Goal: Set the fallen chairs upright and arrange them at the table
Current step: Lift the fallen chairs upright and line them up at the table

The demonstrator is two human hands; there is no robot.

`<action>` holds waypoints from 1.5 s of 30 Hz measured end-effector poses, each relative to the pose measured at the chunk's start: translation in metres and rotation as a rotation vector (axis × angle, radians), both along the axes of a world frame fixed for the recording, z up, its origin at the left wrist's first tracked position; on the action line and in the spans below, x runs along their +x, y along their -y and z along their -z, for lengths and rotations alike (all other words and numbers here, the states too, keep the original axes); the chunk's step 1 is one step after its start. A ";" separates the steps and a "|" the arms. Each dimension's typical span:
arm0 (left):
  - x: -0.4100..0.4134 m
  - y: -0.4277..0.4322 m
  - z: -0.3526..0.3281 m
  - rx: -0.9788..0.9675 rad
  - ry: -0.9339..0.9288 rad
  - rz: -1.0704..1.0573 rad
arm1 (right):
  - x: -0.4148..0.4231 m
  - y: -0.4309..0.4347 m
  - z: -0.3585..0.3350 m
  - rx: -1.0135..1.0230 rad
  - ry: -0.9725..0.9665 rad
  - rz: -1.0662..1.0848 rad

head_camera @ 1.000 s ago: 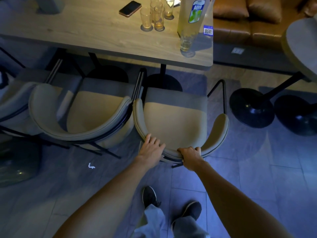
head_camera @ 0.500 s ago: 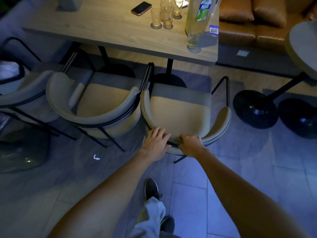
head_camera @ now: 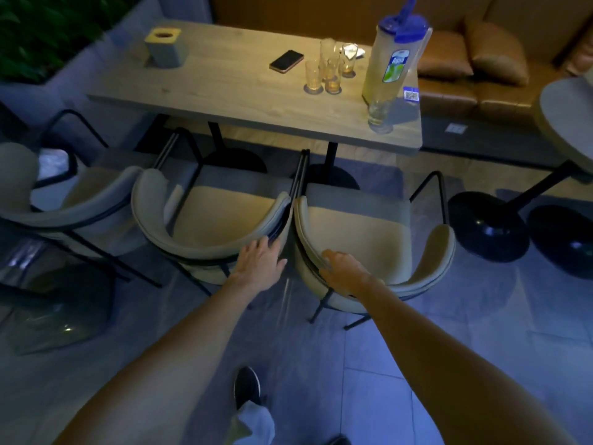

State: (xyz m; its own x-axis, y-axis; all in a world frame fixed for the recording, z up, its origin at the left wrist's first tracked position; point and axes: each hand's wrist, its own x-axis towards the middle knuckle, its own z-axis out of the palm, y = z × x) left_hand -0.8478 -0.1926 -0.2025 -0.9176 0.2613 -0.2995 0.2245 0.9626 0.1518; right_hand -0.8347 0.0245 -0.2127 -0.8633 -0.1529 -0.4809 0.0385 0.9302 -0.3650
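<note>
Your left hand (head_camera: 260,263) lies at the right end of the middle chair's (head_camera: 221,220) curved backrest, just beside the gap between it and the right chair (head_camera: 362,226). Its fingers (head_camera: 256,247) are straight and slightly spread, gripping nothing. Your right hand (head_camera: 345,268) rests on the left part of the right chair's back rim. The picture is too blurred there to tell whether its fingers curl round the rim or only lie on it.

All three chairs stand upright on the floor (head_camera: 417,364) in a row along the near edge of the worktop (head_camera: 224,88), facing it. The right chair is below the near right corner, the middle chair is almost touching it, and the left chair (head_camera: 93,200) is beyond the near left corner.

On the worktop a group of glasses (head_camera: 324,75) and a phone (head_camera: 286,61) sit towards the right end. A tall pitcher (head_camera: 396,59) stands near the right edge and a tissue box (head_camera: 163,48) at the far left corner.
</note>
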 end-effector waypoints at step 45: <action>-0.089 0.085 0.070 0.096 0.225 0.002 | -0.066 0.086 0.080 0.334 0.086 0.435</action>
State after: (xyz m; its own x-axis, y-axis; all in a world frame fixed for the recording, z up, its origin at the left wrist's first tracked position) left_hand -0.9365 -0.2778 -0.2726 -0.8303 0.3001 -0.4695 0.1765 0.9408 0.2893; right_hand -0.9005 -0.0614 -0.2928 -0.7687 0.3814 -0.5134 0.4612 0.8868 -0.0317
